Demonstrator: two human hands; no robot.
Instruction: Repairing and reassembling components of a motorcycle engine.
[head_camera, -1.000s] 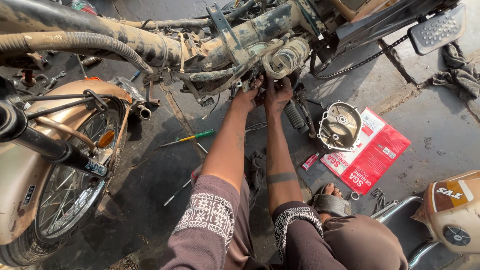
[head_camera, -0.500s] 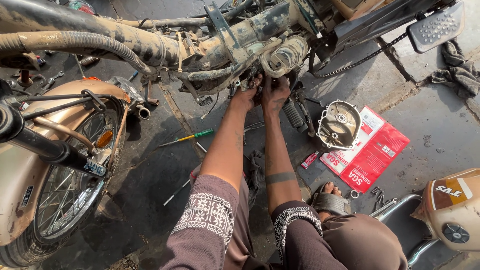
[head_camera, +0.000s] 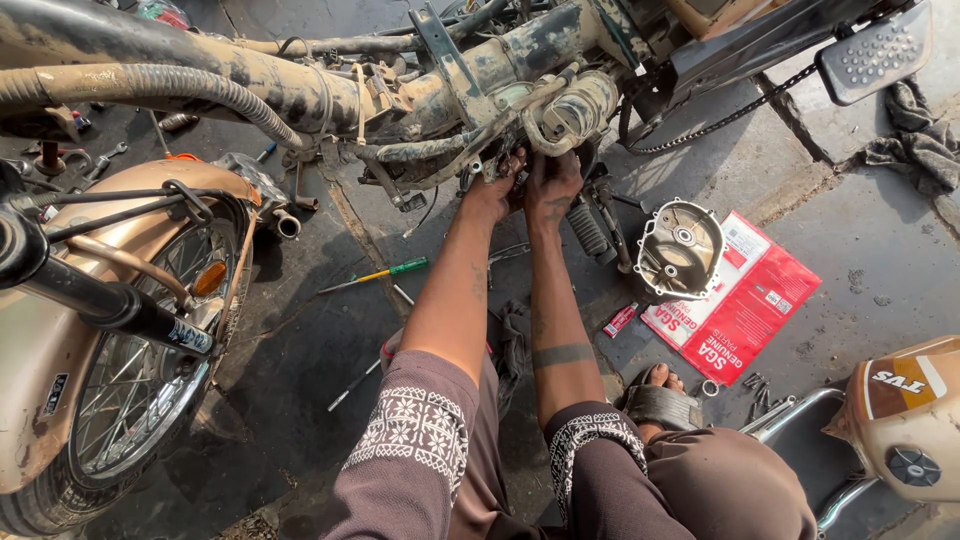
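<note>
Upper centre of frame: left hand (head_camera: 492, 193) and right hand (head_camera: 552, 182) side by side, fingers pressed into the mud-caked engine underside (head_camera: 500, 105) directly above them; their grip cannot be told.

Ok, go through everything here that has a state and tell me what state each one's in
Left hand: pressed against the engine, grip hidden.
Right hand: on the engine, grip hidden.
Engine: mud-caked, side cover off.
Engine cover: removed, lying inside-up on the red packet.
Red packet: flat on the floor.
Screwdriver: lying loose on the floor.
Small tube: lying on the floor.
Rag: crumpled on the floor.
</note>
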